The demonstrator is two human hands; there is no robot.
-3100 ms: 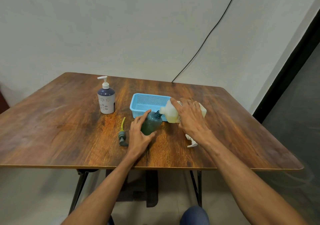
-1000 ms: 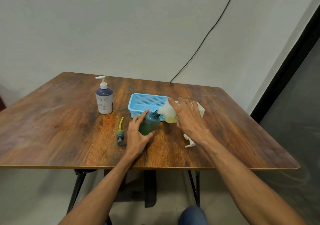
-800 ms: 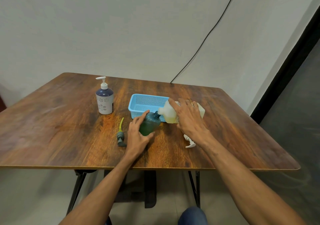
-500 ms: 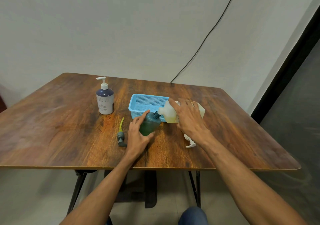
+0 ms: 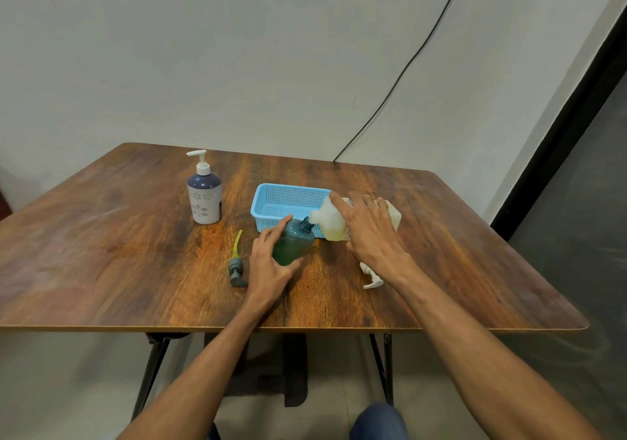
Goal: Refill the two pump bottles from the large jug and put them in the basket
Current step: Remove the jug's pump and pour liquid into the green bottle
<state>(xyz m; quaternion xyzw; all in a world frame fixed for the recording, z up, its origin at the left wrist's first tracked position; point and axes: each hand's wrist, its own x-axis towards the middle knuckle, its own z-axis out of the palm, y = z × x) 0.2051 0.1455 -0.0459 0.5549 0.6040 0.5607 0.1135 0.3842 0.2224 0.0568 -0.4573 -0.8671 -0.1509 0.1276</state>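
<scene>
Flanking green bottle (image 5: pixel 291 243), grey pump (image 5: pixel 236 269), white pump (image 5: pixel 372 278), basket (image 5: pixel 288 198) behind jug (image 5: pixel 330 223)

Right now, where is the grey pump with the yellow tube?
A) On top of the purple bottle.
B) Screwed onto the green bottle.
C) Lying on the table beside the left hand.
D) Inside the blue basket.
C: the grey pump lies on the table just left of the left hand, which holds the uncapped green bottle; the right hand tips the jug.
</scene>
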